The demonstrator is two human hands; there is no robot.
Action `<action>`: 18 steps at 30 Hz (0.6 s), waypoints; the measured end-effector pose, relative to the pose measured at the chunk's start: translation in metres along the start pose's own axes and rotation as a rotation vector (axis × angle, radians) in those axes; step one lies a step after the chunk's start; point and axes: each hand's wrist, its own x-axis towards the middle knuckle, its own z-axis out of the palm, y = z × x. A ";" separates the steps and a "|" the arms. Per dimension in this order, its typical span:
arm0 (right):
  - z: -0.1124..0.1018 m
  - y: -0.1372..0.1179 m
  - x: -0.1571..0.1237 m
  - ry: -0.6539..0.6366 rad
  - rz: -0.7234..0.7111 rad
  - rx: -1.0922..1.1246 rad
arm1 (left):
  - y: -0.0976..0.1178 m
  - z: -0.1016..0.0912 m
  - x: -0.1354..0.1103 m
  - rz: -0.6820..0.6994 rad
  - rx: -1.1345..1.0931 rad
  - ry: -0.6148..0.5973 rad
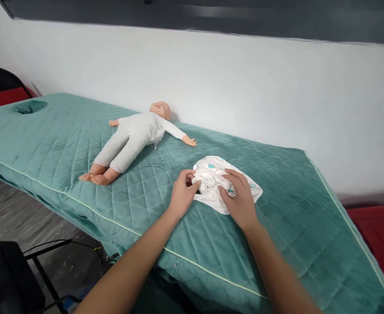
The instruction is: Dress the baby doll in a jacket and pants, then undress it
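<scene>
A baby doll (131, 138) in a pale one-piece suit lies on its back on a teal quilted bed (64, 144), head toward the wall. To its right lies a small white printed baby garment (241, 187), folded flat. My left hand (183, 194) pinches the garment's left edge, fingers curled around the cloth. My right hand (239, 198) rests on top of the garment, fingers pressing into the fabric.
The bed has a round face hole (30, 106) at its far left end and runs along a white wall (244, 87). Red furniture (378, 237) stands at the right, and a black stand (12, 279) sits on the floor at the lower left.
</scene>
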 end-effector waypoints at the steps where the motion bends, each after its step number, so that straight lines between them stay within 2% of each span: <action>1: 0.000 -0.006 -0.005 0.053 -0.018 -0.066 | 0.000 0.000 0.000 0.013 0.027 -0.019; 3: -0.001 -0.018 -0.016 0.136 -0.079 -0.153 | 0.001 -0.001 -0.002 0.041 0.067 -0.041; 5: -0.001 -0.030 -0.027 0.151 -0.158 -0.181 | 0.002 -0.001 -0.003 0.111 0.098 -0.006; 9: 0.006 -0.043 -0.037 -0.080 -0.278 -0.207 | 0.006 0.002 0.006 0.274 0.098 0.114; 11: 0.011 -0.041 -0.035 -0.086 -0.222 -0.256 | 0.007 0.007 0.019 0.283 0.029 0.122; 14: 0.015 -0.030 -0.029 0.073 -0.064 -0.326 | 0.007 0.015 0.046 0.190 -0.129 0.121; 18: 0.015 -0.017 -0.028 0.207 0.087 -0.325 | 0.007 0.021 0.076 -0.070 -0.422 0.019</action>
